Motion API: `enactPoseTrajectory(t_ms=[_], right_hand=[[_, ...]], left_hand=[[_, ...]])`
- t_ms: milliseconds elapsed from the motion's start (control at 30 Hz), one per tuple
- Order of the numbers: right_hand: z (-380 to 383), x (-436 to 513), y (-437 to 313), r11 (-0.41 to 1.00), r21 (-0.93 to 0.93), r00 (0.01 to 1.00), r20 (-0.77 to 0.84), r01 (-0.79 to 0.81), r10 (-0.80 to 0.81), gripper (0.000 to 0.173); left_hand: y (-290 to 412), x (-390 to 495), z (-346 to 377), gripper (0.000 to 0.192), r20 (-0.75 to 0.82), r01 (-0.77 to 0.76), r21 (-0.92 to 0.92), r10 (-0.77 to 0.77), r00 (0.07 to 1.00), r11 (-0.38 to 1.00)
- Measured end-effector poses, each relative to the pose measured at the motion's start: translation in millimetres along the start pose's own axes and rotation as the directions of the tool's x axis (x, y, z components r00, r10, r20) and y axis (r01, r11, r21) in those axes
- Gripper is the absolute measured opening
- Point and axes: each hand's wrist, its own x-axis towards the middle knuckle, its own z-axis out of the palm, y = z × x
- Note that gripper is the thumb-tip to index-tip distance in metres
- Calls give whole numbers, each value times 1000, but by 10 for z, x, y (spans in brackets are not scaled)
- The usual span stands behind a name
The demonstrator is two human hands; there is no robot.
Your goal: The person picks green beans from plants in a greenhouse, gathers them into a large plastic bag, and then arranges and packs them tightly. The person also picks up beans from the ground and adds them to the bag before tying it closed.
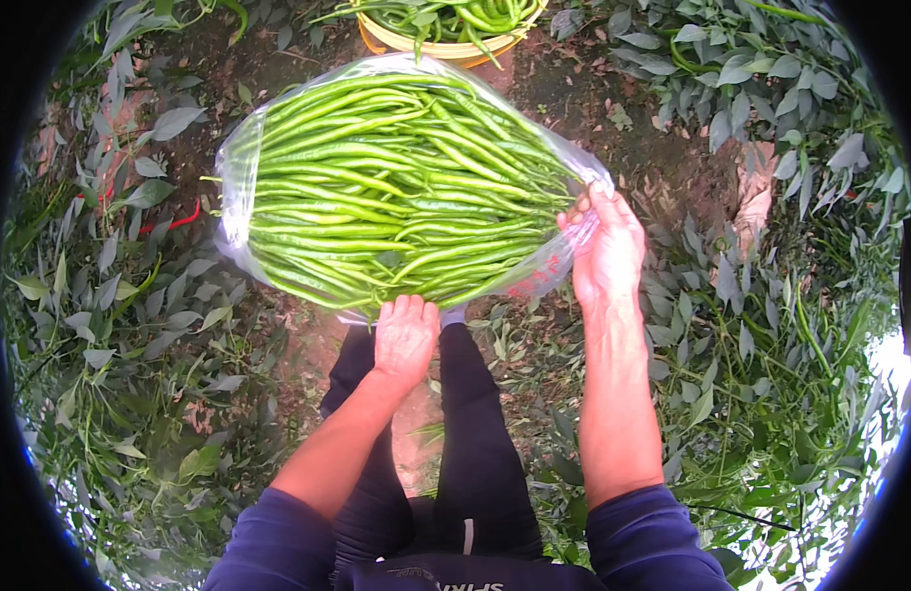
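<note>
Before me lies a clear plastic bag [237, 166] packed with long green chili peppers [396, 192], laid lengthwise in two overlapping bunches. My right hand [609, 236] pinches the gathered plastic at the bag's right end, near the stem tips. At the near edge, my left hand [407, 332] has its fingers curled over the bag's rim against the lowest peppers; its thumb is hidden. The bag's left end is folded and shiny, and one stem pokes out past it. Red writing shows on the plastic near my right wrist.
A yellow-rimmed basket [455, 50] heaped with green peppers [492, 15] stands beyond the bag. Leafy pepper plants [729, 295] crowd both sides of the dirt path [415, 451]. A red pepper [176, 221] hangs among the left plants [153, 310]. My legs [478, 443] stand below the bag.
</note>
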Motion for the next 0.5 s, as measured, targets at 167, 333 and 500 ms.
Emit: enactPoseTrajectory(t_ms=[167,333,500], right_hand=[[-9,-85,-28,1000,-23,1000,-12,-9,9,12],[10,1,-42,999,-13,999,-23,-32,32,13],[43,-61,12,985,-164,995,-87,-55,41,15]], left_hand=[[-50,-46,14,7,-45,-34,-5,34,998,999],[-72,-107,-11,9,-55,-92,-76,88,995,993],[-53,-124,-93,8,-87,-152,-24,150,985,988]])
